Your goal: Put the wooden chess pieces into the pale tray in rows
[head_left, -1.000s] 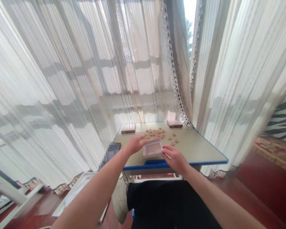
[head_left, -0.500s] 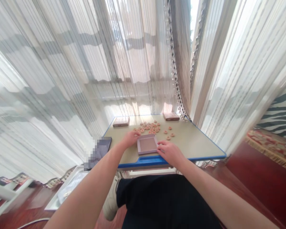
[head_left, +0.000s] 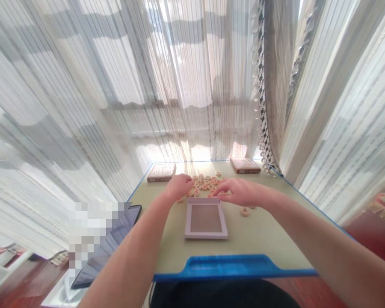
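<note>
Many round wooden Chinese chess pieces (head_left: 204, 187) with red or dark characters lie in a loose pile on the table. At the pile's left edge is my left hand (head_left: 180, 185), fingers bent and cupped beside the pieces, no piece visible in it. My right hand (head_left: 235, 189) reaches over the pile's right side, fingers stretched out and apart, touching or just above a few pieces. Between my forearms lies a shallow open box (head_left: 206, 218) with pale lavender walls and a bare brownish bottom. One piece (head_left: 244, 211) sits apart, below my right wrist.
The pale yellow-green table (head_left: 266, 239) has a blue rim (head_left: 231, 264). Two flat boxes stand at the back, a left box (head_left: 161, 172) and a right box (head_left: 245, 165). A dark-framed tablet (head_left: 115, 246) is beside the table at left. Sheer curtains (head_left: 192, 85) hang behind.
Both hands have left the sides of the shallow box and moved forward to the pieces, the right one also inward. My view has come closer to the table.
</note>
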Demonstrator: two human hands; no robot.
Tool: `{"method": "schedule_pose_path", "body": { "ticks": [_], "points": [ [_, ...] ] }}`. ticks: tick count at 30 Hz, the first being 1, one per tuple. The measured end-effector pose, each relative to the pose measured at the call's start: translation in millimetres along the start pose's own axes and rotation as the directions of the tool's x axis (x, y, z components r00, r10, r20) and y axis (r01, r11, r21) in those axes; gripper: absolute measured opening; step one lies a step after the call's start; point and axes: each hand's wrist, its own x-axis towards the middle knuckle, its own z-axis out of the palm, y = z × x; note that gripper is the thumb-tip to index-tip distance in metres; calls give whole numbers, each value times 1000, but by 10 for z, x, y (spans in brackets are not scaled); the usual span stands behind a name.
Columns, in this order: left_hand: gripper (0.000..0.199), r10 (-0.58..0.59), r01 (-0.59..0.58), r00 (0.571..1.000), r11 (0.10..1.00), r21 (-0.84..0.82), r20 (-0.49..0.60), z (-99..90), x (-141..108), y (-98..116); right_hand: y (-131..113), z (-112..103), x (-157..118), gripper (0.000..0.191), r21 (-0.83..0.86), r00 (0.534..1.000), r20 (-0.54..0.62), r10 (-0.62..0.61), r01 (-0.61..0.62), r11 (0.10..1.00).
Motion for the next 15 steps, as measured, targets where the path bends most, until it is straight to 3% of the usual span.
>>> {"method": "schedule_pose_path", "body": {
  "ticks": [3,6,10,15],
  "points": [
    [36,51,-52,999,996,77,14,58,-75,62,176,116,101,26,-20,993,-112,-34,32,999],
    [35,54,-58,998,990,129,37,110,-124,116,430,357,156,28,-63,949,-315,-27,7,998],
    [38,79,-67,995,984,165,-66,157,-117,112,670,600,174,40,-90,960,-281,8,-35,995],
    [28,150,-129,972,984,122,-179,213,-61,-5,641,604,150,31,-91,972,-232,-31,11,996]
  ]
}}
